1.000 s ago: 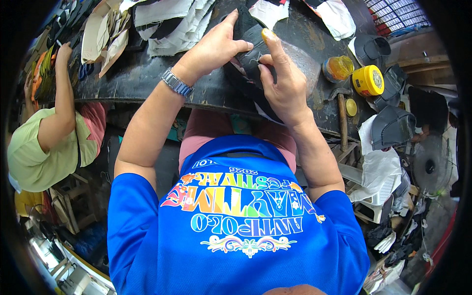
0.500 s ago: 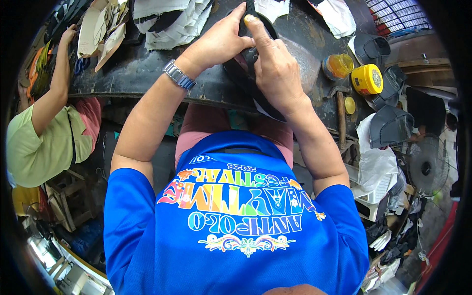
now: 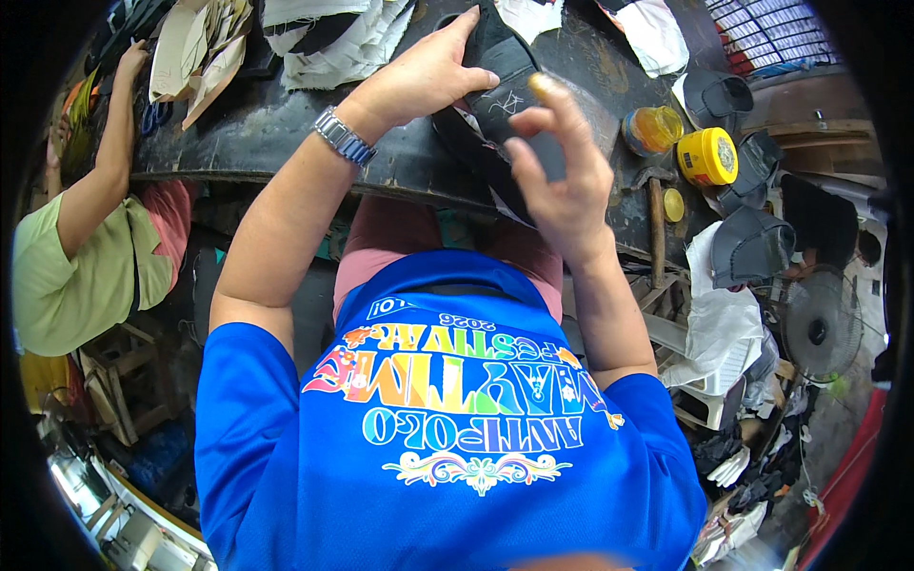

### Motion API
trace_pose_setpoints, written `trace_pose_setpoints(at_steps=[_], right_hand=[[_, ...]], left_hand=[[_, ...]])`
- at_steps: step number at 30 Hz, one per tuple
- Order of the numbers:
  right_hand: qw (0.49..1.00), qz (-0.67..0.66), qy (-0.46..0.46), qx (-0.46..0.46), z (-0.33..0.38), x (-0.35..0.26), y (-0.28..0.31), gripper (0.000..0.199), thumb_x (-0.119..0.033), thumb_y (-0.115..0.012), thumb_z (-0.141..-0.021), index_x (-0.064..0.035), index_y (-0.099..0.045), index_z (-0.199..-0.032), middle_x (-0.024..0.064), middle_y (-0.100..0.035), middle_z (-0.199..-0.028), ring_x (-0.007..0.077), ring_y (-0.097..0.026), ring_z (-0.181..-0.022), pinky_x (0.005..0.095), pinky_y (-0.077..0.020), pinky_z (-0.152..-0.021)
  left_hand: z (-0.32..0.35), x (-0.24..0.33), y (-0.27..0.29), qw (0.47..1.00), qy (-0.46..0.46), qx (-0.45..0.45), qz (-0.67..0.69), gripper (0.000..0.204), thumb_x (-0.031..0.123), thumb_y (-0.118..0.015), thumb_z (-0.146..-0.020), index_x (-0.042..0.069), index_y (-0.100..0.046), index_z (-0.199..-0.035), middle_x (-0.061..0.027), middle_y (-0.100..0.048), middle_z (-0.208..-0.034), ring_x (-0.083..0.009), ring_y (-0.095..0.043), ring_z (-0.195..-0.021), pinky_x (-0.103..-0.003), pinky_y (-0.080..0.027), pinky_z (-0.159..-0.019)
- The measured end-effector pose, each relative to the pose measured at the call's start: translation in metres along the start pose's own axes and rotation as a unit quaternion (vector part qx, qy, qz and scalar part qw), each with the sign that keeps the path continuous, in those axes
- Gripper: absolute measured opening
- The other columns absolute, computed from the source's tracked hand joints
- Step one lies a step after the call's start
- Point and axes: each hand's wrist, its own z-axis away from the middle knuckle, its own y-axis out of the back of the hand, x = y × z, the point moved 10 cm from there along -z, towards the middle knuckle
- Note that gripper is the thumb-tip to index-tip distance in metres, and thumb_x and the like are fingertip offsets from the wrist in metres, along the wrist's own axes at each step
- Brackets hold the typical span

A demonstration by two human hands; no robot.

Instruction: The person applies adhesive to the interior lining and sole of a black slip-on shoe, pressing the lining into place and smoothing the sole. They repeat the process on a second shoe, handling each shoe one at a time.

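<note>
A black, sole-shaped piece with faint pale line marks lies on the dark workbench in front of me, its near end reaching the bench edge. A narrow strip with pale edges shows along its left side. My left hand, with a metal watch on the wrist, holds the piece at its left edge, thumb on top and index finger stretched toward the far end. The other left fingers are hidden. Just right of the piece, my right hand is raised, fingers bent and apart, with yellow smears on a fingertip and nothing held.
Right on the workbench stand a yellow tub and an amber jar; a hammer lies by a round lid. White fabric pieces and beige cut pieces lie left. A person works at far left.
My right hand has lifted off the black piece and drawn back to the right, its fingers loosening. More of the marked surface shows. My left hand stays in place.
</note>
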Motion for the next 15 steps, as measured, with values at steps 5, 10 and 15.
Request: trace_pose_setpoints(at_steps=[5, 10, 15], right_hand=[[0.997, 0.040, 0.065, 0.022, -0.007, 0.018, -0.005, 0.071, 0.008, -0.068, -0.084, -0.0052, -0.044, -0.149, 0.0117, -0.069, -0.090, 0.0243, -0.070, -0.083, 0.0358, -0.0561, -0.079], [0.992, 0.079, 0.094, 0.010, -0.010, 0.016, -0.012, 0.076, 0.009, -0.067, -0.084, -0.0055, -0.038, -0.153, 0.0128, -0.069, -0.088, 0.0263, -0.070, -0.079, 0.0371, -0.0573, -0.075], [0.987, 0.130, 0.089, -0.028, -0.018, 0.012, -0.017, 0.081, 0.009, -0.067, -0.085, -0.0086, -0.032, -0.157, 0.0130, -0.070, -0.090, 0.0251, -0.072, -0.081, 0.0356, -0.0592, -0.076]], left_hand=[[-0.002, -0.010, 0.006, 0.988, 0.001, 0.035, -0.148, 0.088, 0.010, -0.071, -0.086, -0.011, -0.021, -0.155, -0.0313, -0.048, -0.145, -0.0318, -0.048, -0.136, -0.035, -0.038, -0.114], [-0.004, -0.012, 0.002, 0.995, 0.002, -0.002, -0.096, 0.089, 0.011, -0.071, -0.084, -0.011, -0.021, -0.155, -0.0326, -0.049, -0.144, -0.0355, -0.049, -0.136, -0.036, -0.038, -0.114], [-0.006, -0.003, 0.000, 0.995, -0.028, -0.024, -0.094, 0.085, 0.010, -0.070, -0.085, -0.009, -0.025, -0.154, -0.0302, -0.051, -0.143, -0.0356, -0.050, -0.134, -0.038, -0.039, -0.113]])
